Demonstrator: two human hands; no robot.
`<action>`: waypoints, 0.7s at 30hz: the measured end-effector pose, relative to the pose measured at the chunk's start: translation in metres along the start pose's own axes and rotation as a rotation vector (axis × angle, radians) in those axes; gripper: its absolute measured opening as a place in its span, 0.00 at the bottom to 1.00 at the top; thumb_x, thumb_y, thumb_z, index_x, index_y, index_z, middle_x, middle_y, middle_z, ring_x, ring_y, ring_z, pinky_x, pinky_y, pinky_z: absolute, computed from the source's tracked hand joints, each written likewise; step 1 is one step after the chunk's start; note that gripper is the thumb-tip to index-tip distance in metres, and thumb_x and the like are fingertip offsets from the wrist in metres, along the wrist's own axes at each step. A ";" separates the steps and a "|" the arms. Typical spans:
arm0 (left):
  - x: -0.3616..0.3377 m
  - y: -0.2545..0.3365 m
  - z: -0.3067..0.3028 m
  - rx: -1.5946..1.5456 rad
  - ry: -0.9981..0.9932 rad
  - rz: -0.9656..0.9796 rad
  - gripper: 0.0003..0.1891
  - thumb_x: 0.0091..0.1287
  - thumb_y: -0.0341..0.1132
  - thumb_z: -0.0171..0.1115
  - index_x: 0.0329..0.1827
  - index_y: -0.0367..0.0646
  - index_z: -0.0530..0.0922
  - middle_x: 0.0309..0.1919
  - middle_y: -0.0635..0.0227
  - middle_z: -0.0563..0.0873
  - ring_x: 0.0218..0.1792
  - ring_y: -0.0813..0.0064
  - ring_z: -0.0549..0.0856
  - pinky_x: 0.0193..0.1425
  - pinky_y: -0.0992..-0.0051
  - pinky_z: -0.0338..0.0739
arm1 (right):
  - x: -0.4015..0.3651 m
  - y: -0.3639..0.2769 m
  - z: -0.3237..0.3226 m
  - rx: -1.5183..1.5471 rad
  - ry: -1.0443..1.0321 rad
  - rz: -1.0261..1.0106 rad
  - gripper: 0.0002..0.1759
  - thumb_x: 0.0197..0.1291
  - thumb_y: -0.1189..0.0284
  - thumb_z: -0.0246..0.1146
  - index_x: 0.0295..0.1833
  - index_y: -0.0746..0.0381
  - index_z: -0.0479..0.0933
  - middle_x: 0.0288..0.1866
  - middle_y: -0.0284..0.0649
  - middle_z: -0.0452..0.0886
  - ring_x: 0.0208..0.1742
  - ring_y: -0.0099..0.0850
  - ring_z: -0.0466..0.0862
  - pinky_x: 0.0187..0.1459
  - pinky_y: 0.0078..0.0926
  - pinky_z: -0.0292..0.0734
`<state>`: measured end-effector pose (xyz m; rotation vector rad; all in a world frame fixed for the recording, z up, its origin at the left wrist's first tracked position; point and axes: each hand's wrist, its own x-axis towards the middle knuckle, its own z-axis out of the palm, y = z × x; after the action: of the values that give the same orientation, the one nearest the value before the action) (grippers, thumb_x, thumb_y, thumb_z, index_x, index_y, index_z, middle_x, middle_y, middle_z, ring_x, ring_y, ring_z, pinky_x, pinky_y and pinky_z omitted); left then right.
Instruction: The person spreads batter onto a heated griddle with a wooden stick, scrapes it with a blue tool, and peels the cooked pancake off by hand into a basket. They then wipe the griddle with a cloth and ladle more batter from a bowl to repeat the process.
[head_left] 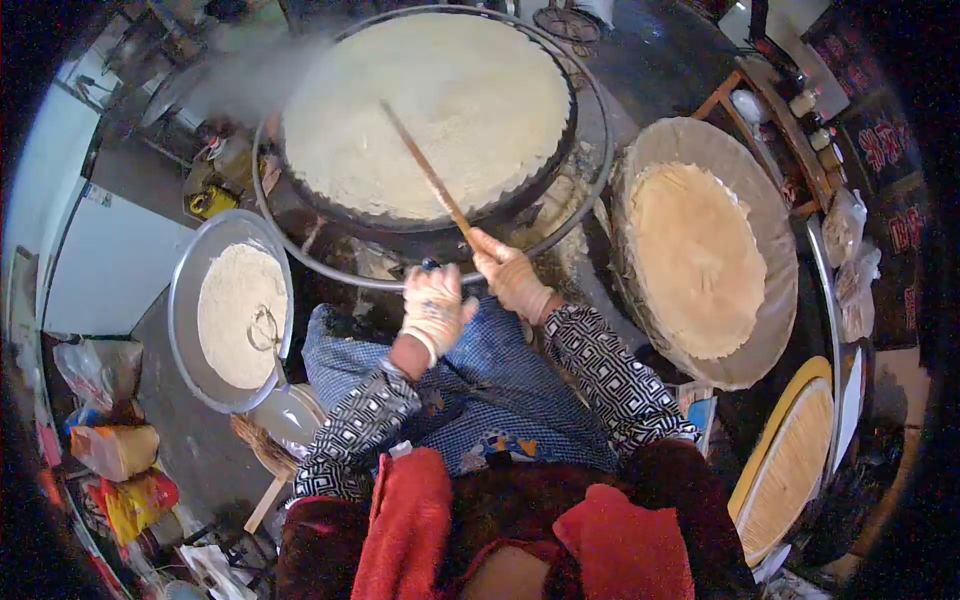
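Observation:
My right hand [510, 277], in a pale thin glove, is closed round the lower end of a wooden stick [428, 172]. The stick slants up and left over a large round griddle covered with a wide pale flatbread [430, 110]. Steam rises at the flatbread's upper left. My left hand [436, 315], gloved too, is closed at the near side of the metal ring [330, 276] around the griddle. A small dark knob [430, 264] shows just past its fingers; what they hold, if anything, is hidden.
To the left stands a metal basin [181, 330] of pale batter with a wire whisk [263, 330] in it. On the right, a cloth-lined round basket [780, 290] holds a stacked flatbread [695, 260]. A yellow-rimmed round board [790, 460] leans at lower right.

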<state>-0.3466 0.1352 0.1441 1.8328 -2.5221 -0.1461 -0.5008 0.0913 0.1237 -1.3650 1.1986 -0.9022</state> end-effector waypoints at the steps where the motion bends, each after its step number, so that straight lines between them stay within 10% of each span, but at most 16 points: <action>1: -0.010 0.012 0.010 -0.022 0.222 0.133 0.32 0.59 0.53 0.61 0.59 0.36 0.73 0.59 0.48 0.74 0.64 0.52 0.71 0.71 0.51 0.56 | -0.002 0.001 0.002 0.025 -0.028 0.068 0.24 0.67 0.73 0.56 0.67 0.67 0.69 0.63 0.41 0.78 0.62 0.26 0.76 0.61 0.21 0.69; 3: -0.029 0.024 0.003 -0.084 0.081 0.288 0.34 0.57 0.49 0.64 0.62 0.36 0.70 0.62 0.49 0.71 0.68 0.50 0.65 0.73 0.47 0.50 | -0.010 0.011 0.011 0.096 -0.034 0.010 0.25 0.69 0.73 0.56 0.70 0.62 0.68 0.50 0.30 0.79 0.40 0.16 0.74 0.39 0.15 0.74; 6: -0.050 0.013 -0.001 -0.241 0.119 0.313 0.31 0.56 0.48 0.64 0.60 0.41 0.72 0.60 0.54 0.72 0.67 0.53 0.67 0.71 0.46 0.52 | -0.030 0.001 0.017 0.345 -0.146 0.115 0.24 0.68 0.71 0.57 0.69 0.62 0.69 0.46 0.32 0.83 0.39 0.20 0.80 0.41 0.16 0.77; 7: -0.048 0.001 -0.011 -0.176 0.113 0.263 0.29 0.57 0.47 0.63 0.59 0.41 0.72 0.59 0.54 0.73 0.66 0.54 0.67 0.71 0.48 0.54 | -0.038 -0.017 0.010 0.426 -0.259 0.365 0.24 0.68 0.70 0.59 0.69 0.56 0.70 0.29 0.25 0.78 0.21 0.15 0.72 0.21 0.15 0.68; 9: -0.038 -0.036 -0.031 -0.104 0.149 0.180 0.29 0.58 0.47 0.61 0.61 0.40 0.72 0.58 0.55 0.74 0.66 0.53 0.67 0.71 0.49 0.54 | -0.048 -0.040 0.006 0.524 -0.285 0.430 0.24 0.67 0.70 0.59 0.69 0.51 0.71 0.20 0.20 0.69 0.13 0.12 0.61 0.13 0.14 0.55; 13: -0.018 -0.151 -0.020 0.192 0.393 0.042 0.26 0.62 0.50 0.57 0.57 0.42 0.75 0.58 0.54 0.75 0.66 0.51 0.67 0.73 0.48 0.50 | -0.014 -0.048 -0.043 0.414 0.038 0.106 0.28 0.68 0.63 0.57 0.71 0.60 0.65 0.28 0.26 0.74 0.16 0.16 0.66 0.15 0.16 0.63; 15: -0.017 -0.213 0.023 0.288 0.285 0.031 0.24 0.63 0.52 0.56 0.53 0.44 0.78 0.58 0.53 0.76 0.67 0.51 0.66 0.74 0.49 0.48 | 0.009 -0.050 -0.083 0.366 0.205 0.128 0.31 0.69 0.58 0.55 0.76 0.47 0.58 0.26 0.27 0.68 0.17 0.18 0.65 0.15 0.19 0.63; 17: -0.002 -0.191 0.002 0.304 -0.213 -0.040 0.21 0.62 0.55 0.56 0.42 0.48 0.83 0.46 0.58 0.82 0.58 0.57 0.75 0.73 0.48 0.49 | 0.032 -0.029 -0.102 0.402 0.242 0.292 0.28 0.70 0.59 0.54 0.75 0.40 0.60 0.24 0.27 0.68 0.18 0.19 0.66 0.16 0.20 0.63; 21: -0.006 -0.123 0.016 0.117 -0.035 -0.095 0.22 0.60 0.58 0.57 0.39 0.49 0.83 0.41 0.60 0.83 0.52 0.56 0.79 0.72 0.50 0.52 | 0.025 -0.022 -0.080 -0.011 0.049 0.270 0.25 0.71 0.65 0.54 0.72 0.43 0.66 0.26 0.25 0.71 0.18 0.17 0.64 0.18 0.17 0.62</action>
<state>-0.2294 0.1038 0.1173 2.0101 -2.5177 -0.0331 -0.5685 0.0475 0.1558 -1.1609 1.3891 -0.7413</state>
